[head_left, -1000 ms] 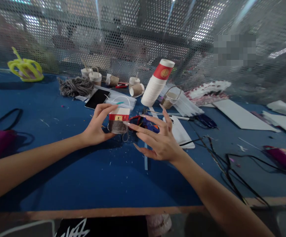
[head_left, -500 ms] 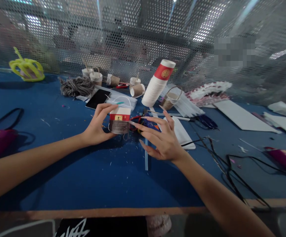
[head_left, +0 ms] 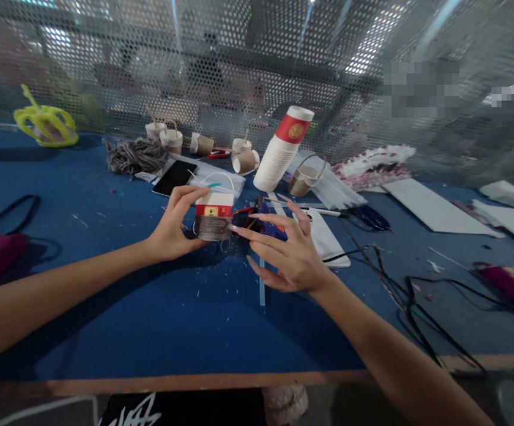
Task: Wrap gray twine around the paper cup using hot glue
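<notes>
My left hand grips a paper cup between thumb and fingers. Grey-brown yarn is wound round one end of it; a red band and a white part show above. A thin white handle arches over the cup. My right hand has its fingers spread, and the index fingertip touches the yarn at the cup's right side. Behind that hand lie a blue tool and red-handled scissors, both partly hidden.
A tall leaning stack of paper cups stands behind my hands. A grey yarn bundle, a black phone and small yarn-wrapped cups lie near the mesh wall. Black cables cross the right side. A white board lies farther right.
My right index fingertip has shifted slightly down against the yarn at the cup's right edge. The left hand keeps its hold on the cup.
</notes>
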The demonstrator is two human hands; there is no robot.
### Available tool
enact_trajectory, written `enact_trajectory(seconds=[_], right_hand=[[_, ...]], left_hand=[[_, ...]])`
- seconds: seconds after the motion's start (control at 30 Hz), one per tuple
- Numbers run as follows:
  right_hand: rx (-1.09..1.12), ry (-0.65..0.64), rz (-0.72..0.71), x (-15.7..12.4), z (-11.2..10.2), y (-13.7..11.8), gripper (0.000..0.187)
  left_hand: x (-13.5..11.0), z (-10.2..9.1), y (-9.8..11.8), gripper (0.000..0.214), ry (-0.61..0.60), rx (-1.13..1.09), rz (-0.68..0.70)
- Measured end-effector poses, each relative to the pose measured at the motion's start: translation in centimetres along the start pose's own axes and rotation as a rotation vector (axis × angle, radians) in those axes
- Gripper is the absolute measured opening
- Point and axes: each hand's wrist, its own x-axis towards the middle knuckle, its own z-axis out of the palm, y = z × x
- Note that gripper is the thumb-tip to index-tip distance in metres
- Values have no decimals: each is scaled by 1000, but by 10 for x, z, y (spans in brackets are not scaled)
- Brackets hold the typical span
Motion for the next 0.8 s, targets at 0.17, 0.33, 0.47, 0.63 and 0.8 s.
enact_trajectory(seconds=[0.17,0.33,0.47,0.63,0.8], right_hand=[[-22,35,31,1,3,2,10],[-10,10,47,0,5,4,14],[57,20,80,-1,8,4,36],[225,-7,215,0,11,1,56],[264,-69,240,3,11,-1,47]], left_hand=[[-1,1,-2,73,6,-14,-5],[-2,1,-4,76,-2,-20,-21],[-1,1,-4,76,8,-19,-15],[-2,2,-4,75,-4,-49,-31],[-3,5,-8,58,32,-132,12]])
